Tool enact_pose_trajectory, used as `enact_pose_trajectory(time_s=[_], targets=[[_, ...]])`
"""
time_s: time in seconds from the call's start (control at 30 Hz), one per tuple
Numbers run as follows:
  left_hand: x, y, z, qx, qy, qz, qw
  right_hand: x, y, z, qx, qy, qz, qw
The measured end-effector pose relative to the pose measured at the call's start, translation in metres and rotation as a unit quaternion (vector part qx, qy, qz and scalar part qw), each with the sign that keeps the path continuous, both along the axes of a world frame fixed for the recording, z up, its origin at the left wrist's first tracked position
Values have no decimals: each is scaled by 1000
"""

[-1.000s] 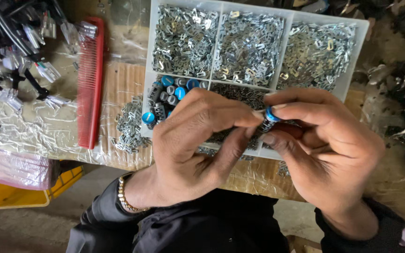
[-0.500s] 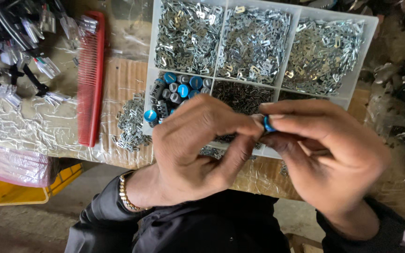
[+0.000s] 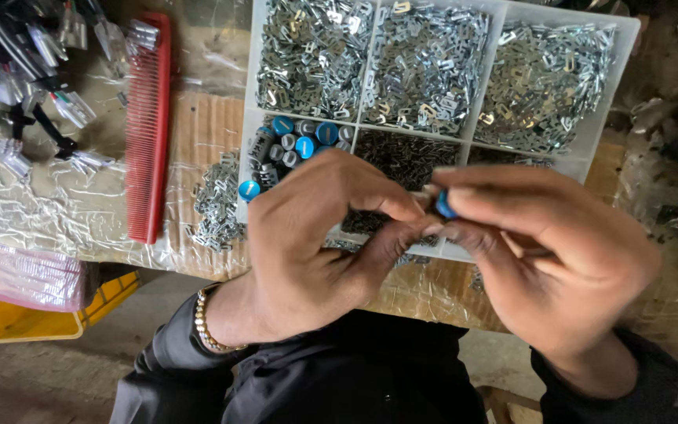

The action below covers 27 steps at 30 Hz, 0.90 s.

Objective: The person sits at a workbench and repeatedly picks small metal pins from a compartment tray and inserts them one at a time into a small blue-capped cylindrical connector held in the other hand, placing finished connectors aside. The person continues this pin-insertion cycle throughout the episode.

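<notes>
My left hand point(image 3: 315, 243) and my right hand point(image 3: 551, 251) meet in front of me, fingertips pinched together on one small blue-capped part point(image 3: 444, 206). Both hands hover over the near edge of a white compartment tray point(image 3: 625, 47). Its far compartments hold several small silver metal clips point(image 3: 425, 59). A near-left compartment holds blue-capped and grey cylinders point(image 3: 296, 141). A dark pile of tiny parts point(image 3: 406, 157) fills the compartment behind my fingers. A beaded bracelet sits on my left wrist.
A red comb point(image 3: 147, 118) lies left of the tray on plastic-covered cardboard. A loose heap of silver clips point(image 3: 217, 204) sits beside the tray. Black and clear connectors point(image 3: 17, 86) clutter the far left. A yellow bin point(image 3: 33, 314) stands below the table edge.
My hands stay pinched on the blue-capped part, shifting slightly lower in the view as the tray moves up.
</notes>
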<state>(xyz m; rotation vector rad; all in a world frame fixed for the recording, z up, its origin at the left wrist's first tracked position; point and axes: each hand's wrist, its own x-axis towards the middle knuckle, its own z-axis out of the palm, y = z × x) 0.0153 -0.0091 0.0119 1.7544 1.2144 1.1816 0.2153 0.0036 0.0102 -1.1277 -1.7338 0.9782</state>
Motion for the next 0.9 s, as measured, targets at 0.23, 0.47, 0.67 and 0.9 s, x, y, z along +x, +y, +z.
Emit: enact_pose_trajectory(time_s=[0.23,0.47,0.67,0.9], targets=[[3,10,8,56,208,-6,977,1,-4,4,-100,66,-42,992],[5,12,14,62,256,-17,964,5,-6,3,-85,18,-36,996],[2,9,9,57,270,-34,961,2,-6,9,-101,38,-40,993],[1,1,3,-18,-3,-12,1000,6,-6,9,-99,15,-16,995]])
